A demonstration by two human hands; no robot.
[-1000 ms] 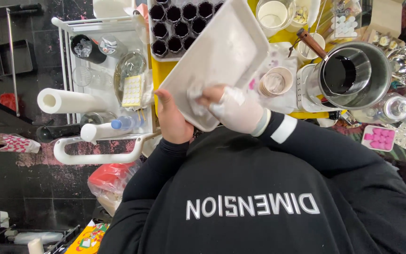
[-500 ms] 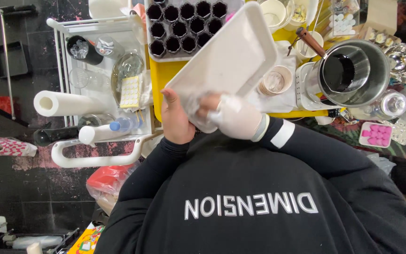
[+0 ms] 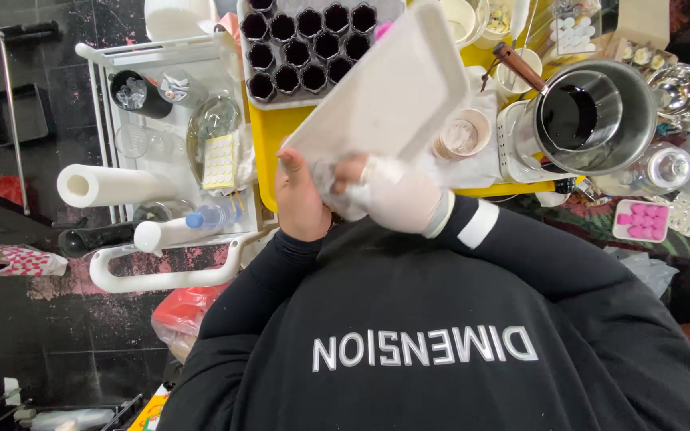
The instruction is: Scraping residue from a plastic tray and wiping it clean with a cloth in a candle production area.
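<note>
1. My left hand grips white tray at its 7 o'clock corner, tilted above the yellow worktop.
2. My right hand, closed on a crumpled wipe, presses against the tray.
3. Steel pot at 3 o'clock of the tray.

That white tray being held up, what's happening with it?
A person in a black sweatshirt holds a white tray tilted above a cluttered yellow table. The left hand grips its near edge, while the right hand, in a pale glove, presses a crumpled wipe against it. A rack of dark moulds and a steel pot sit behind.
</note>
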